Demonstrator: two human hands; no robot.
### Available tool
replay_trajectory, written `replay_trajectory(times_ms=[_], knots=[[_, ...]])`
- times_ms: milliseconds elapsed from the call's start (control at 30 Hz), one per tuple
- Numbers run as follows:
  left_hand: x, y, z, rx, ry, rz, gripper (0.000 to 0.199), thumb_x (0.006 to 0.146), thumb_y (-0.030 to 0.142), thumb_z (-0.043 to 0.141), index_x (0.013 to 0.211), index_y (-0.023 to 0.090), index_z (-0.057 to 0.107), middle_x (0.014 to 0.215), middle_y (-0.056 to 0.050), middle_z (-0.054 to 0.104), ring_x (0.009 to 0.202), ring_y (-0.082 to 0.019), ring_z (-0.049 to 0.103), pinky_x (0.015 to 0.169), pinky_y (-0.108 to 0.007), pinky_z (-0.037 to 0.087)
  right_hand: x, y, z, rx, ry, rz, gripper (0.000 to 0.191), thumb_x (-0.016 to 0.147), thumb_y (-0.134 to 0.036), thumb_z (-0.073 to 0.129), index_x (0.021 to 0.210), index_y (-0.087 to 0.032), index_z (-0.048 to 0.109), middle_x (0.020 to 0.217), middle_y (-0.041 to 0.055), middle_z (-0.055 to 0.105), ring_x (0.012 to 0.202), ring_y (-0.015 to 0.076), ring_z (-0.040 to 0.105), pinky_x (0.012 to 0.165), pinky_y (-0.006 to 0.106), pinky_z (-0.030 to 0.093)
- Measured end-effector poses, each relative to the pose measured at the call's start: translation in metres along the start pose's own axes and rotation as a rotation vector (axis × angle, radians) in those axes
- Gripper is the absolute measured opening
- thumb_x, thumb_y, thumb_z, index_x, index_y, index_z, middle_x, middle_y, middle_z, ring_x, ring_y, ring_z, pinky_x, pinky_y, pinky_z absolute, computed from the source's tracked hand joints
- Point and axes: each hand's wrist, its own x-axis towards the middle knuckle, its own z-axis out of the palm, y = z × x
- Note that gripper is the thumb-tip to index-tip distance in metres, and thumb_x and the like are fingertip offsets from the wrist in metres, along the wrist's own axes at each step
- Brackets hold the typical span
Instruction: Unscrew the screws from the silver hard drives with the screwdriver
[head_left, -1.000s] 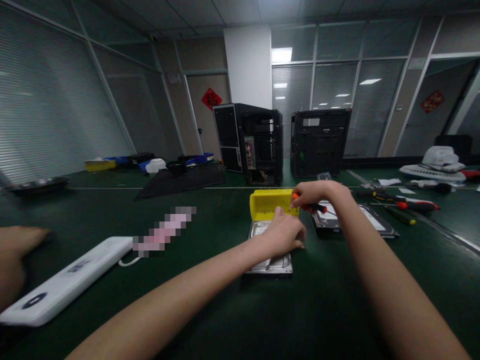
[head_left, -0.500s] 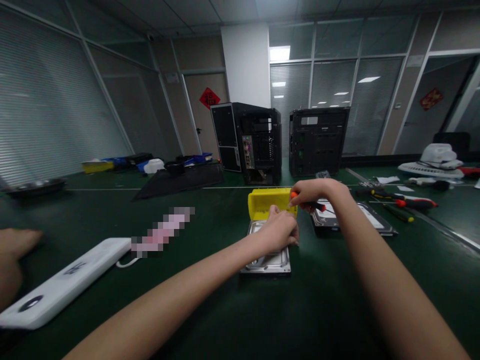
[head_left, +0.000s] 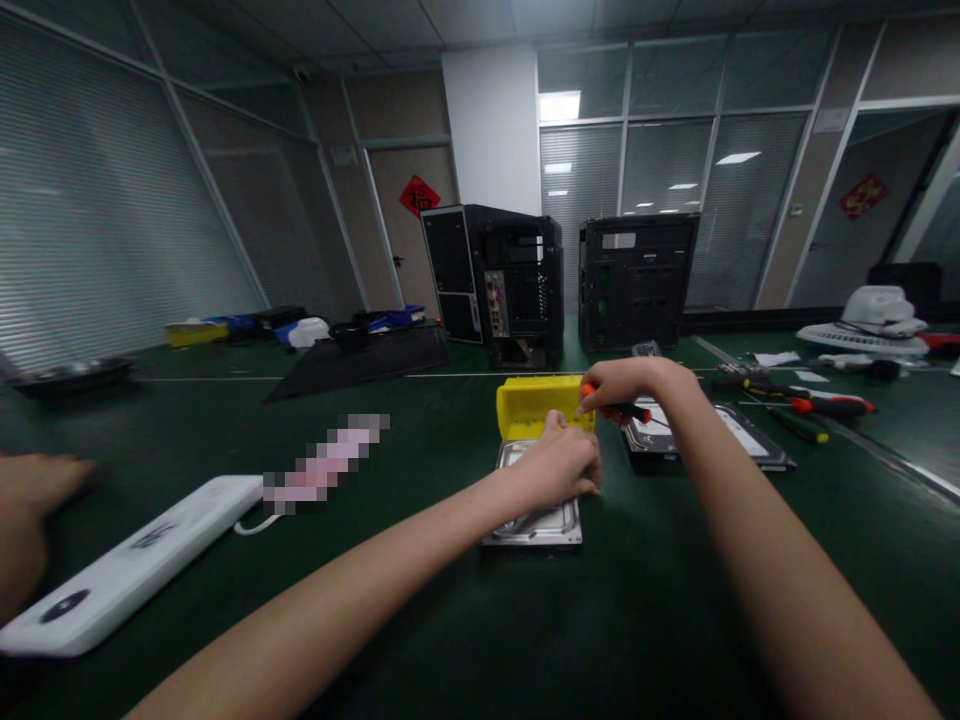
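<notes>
My left hand (head_left: 564,468) is bent over a silver hard drive (head_left: 546,526) that lies flat in front of me. Its fingers are drawn together near the drive's right edge, and what they pinch, if anything, is hidden. A yellow plastic bin (head_left: 517,408) stands open just behind the drive. At the bin's right rim is my right hand (head_left: 616,384), closed around a screwdriver (head_left: 634,412) with an orange and black handle. The screwdriver's shaft points right, away from the bin. A second hard drive (head_left: 739,432) with a white label lies to the right, partly behind my right wrist.
Two black computer cases (head_left: 517,285) stand at the back of the green table (head_left: 390,600). Pliers (head_left: 832,406) and other tools lie at the right. A white power bank-like block (head_left: 150,555) with a cable sits left, beside another person's hand (head_left: 52,470).
My left hand has shifted very slightly to the right over the drive. My right hand keeps its place with the screwdriver. The other person's hand has edged right.
</notes>
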Motion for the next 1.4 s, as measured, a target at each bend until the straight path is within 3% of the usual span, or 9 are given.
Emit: replay_trajectory(times_ms=[233,533,733,900,1167,1400], knots=[[-0.004,0.002,0.0,-0.001,0.027,0.004,0.004,0.077,0.022,0.063,0.075,0.018,0.066,0.088,-0.004,0.062,0.087,-0.023,0.052,0.085,-0.037,0.022,-0.002,-0.003,0.001,0.008,-0.006,0.007,0.028,0.076,-0.038,0.055,0.085,-0.011,0.055,0.066,0.0024,0.055,0.044,0.0081,0.049,0.039,0.022,0.037],[-0.036,-0.023,-0.003,-0.381,0.215,-0.23,0.019,0.08,0.037,0.059,0.085,0.02,0.068,0.095,-0.003,0.063,0.092,-0.019,0.054,0.085,-0.033,0.029,-0.005,-0.003,-0.001,0.013,-0.009,0.021,0.032,0.078,-0.04,0.054,0.092,-0.011,0.055,0.068,0.004,0.058,0.044,0.0084,0.05,0.04,0.022,0.037],[-0.053,-0.023,0.003,-0.355,0.258,-0.253,0.021,0.082,0.038,0.058,0.086,0.021,0.068,0.098,-0.003,0.062,0.096,-0.02,0.053,0.086,-0.035,0.028,-0.003,-0.004,0.0,0.001,-0.014,0.014,0.03,0.078,-0.038,0.054,0.09,-0.011,0.055,0.068,0.004,0.058,0.045,0.0091,0.052,0.039,0.021,0.035],[-0.048,-0.013,-0.001,-0.247,0.226,-0.184,0.015,0.082,0.035,0.058,0.085,0.023,0.067,0.096,-0.001,0.061,0.097,-0.021,0.051,0.085,-0.038,0.024,-0.003,-0.005,0.001,-0.006,-0.027,0.013,0.028,0.08,-0.036,0.052,0.091,-0.011,0.054,0.071,0.005,0.059,0.046,0.0091,0.052,0.038,0.021,0.036],[-0.036,0.031,-0.001,-0.161,0.048,0.128,0.015,0.084,0.032,0.057,0.094,0.023,0.064,0.099,-0.001,0.063,0.101,-0.021,0.051,0.091,-0.039,0.022,-0.004,-0.004,0.001,-0.025,-0.008,0.01,0.025,0.082,-0.033,0.048,0.092,-0.011,0.055,0.072,0.0054,0.059,0.046,0.0085,0.052,0.041,0.021,0.036],[-0.018,0.036,0.012,0.026,0.087,0.276,0.022,0.086,0.026,0.055,0.107,0.022,0.058,0.107,-0.004,0.063,0.103,-0.022,0.049,0.087,-0.041,0.024,-0.004,-0.004,0.001,-0.017,-0.006,0.008,0.025,0.081,-0.033,0.049,0.089,-0.011,0.056,0.07,0.0052,0.058,0.046,0.01,0.052,0.04,0.022,0.036]])
